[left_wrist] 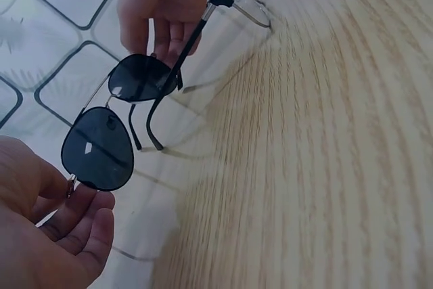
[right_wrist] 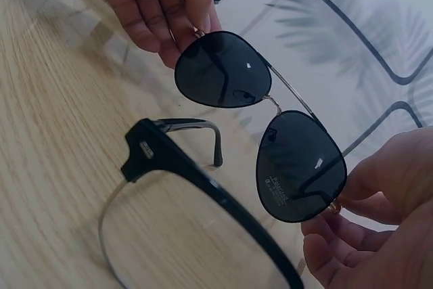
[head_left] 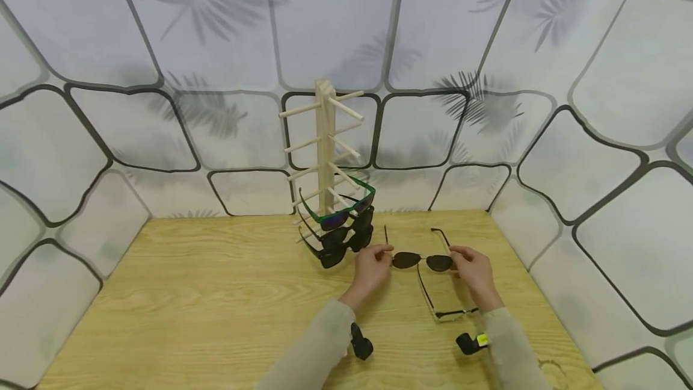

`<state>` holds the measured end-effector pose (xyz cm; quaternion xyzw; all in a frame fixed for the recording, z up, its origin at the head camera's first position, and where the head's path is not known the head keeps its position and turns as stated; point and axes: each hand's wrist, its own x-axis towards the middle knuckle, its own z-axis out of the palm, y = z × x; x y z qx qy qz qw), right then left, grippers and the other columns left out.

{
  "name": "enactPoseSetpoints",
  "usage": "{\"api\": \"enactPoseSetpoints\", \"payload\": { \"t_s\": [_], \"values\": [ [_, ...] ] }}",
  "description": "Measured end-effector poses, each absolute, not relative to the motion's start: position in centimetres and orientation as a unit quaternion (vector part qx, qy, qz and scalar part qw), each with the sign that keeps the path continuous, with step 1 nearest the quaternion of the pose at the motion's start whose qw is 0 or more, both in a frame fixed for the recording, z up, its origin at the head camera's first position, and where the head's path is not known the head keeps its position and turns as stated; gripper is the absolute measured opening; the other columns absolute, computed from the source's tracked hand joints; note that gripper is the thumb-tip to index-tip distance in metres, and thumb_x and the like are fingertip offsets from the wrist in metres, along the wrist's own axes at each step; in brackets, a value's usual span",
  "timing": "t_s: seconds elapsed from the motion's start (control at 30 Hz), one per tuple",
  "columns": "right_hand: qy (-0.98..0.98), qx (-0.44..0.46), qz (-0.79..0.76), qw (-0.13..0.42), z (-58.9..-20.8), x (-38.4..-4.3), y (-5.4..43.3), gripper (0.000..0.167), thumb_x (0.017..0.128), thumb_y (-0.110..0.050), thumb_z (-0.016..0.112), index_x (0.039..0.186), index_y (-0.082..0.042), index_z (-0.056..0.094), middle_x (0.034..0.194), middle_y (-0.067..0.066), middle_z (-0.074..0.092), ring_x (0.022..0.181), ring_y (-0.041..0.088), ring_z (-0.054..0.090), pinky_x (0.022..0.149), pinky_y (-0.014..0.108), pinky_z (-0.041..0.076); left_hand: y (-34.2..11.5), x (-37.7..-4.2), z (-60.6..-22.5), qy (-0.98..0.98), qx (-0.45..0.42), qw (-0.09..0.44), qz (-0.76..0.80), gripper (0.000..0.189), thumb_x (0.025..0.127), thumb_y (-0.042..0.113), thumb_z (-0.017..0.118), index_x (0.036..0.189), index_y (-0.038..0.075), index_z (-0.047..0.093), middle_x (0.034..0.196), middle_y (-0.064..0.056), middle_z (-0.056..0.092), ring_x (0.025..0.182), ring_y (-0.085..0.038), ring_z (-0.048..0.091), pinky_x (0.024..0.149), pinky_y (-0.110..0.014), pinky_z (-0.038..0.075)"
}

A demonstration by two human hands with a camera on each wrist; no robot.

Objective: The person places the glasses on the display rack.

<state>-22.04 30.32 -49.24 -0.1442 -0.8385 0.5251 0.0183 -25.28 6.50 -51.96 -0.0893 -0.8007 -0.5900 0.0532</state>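
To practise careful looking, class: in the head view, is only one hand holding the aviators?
No, the left hand and the right hand each pinch one end of the aviators.

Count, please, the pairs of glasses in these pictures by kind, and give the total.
Green-framed sunglasses on the wooden rack: 1
Black-framed sunglasses on the rack: 2
Thin-framed sunglasses held by left hand and right hand: 1
Clear-lensed glasses on the table: 1
Total: 5 pairs
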Motion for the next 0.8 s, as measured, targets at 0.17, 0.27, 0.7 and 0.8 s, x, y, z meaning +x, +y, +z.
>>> {"api": "enactPoseSetpoints", "payload": {
  "t_s": [0.17, 0.27, 0.7, 0.8],
  "values": [
    [-0.83, -0.148, 0.537, 0.013, -48.9, -21.6, 30.7, 0.044, 0.113, -0.019, 0.048, 0.148, 0.006, 0.054, 0.141, 0.03, 0.058, 0.092, 0.014, 0.065, 0.077, 0.028, 0.06, 6.6, -25.0, -51.6, -0.79, -0.082, 0.039, -0.606, 0.025, 0.095, 0.001, 0.063, 0.112, 0.001, 0.082, 0.099, -0.012, 0.079, 0.077, -0.007, 0.06, 0.067, -0.021, 0.048],
    [-0.829, -0.146, 0.54, 0.014, -48.7, -21.4, 31.0, 0.044, 0.113, -0.019, 0.047, 0.149, 0.005, 0.054, 0.143, 0.029, 0.057, 0.091, 0.012, 0.064, 0.078, 0.028, 0.06, 6.7, -24.7, -51.3, -0.779, -0.081, 0.029, -0.621, 0.024, 0.096, 0.003, 0.064, 0.112, 0.001, 0.082, 0.099, -0.011, 0.08, 0.078, -0.009, 0.065, 0.068, -0.022, 0.051],
    [-0.807, -0.145, 0.569, 0.062, -47.2, -20.5, 31.6, 0.043, 0.112, -0.021, 0.053, 0.148, 0.002, 0.058, 0.138, 0.019, 0.063, 0.082, 0.002, 0.065, 0.077, 0.026, 0.062, 6.7, -23.4, -49.0, -0.715, -0.092, -0.011, -0.693, 0.019, 0.099, 0.006, 0.067, 0.111, 0.004, 0.083, 0.097, -0.016, 0.08, 0.084, -0.02, 0.076, 0.07, -0.019, 0.059],
    [-0.798, -0.139, 0.581, 0.079, -46.4, -20.3, 31.7, 0.042, 0.111, -0.021, 0.055, 0.146, 0.001, 0.06, 0.12, -0.007, 0.069, 0.082, 0.003, 0.066, 0.074, 0.024, 0.06, 6.5, -23.0, -48.2, -0.705, -0.109, -0.005, -0.701, 0.019, 0.1, 0.008, 0.069, 0.113, 0.005, 0.082, 0.101, -0.018, 0.08, 0.088, -0.025, 0.077, 0.07, -0.018, 0.057]
  ]
}}
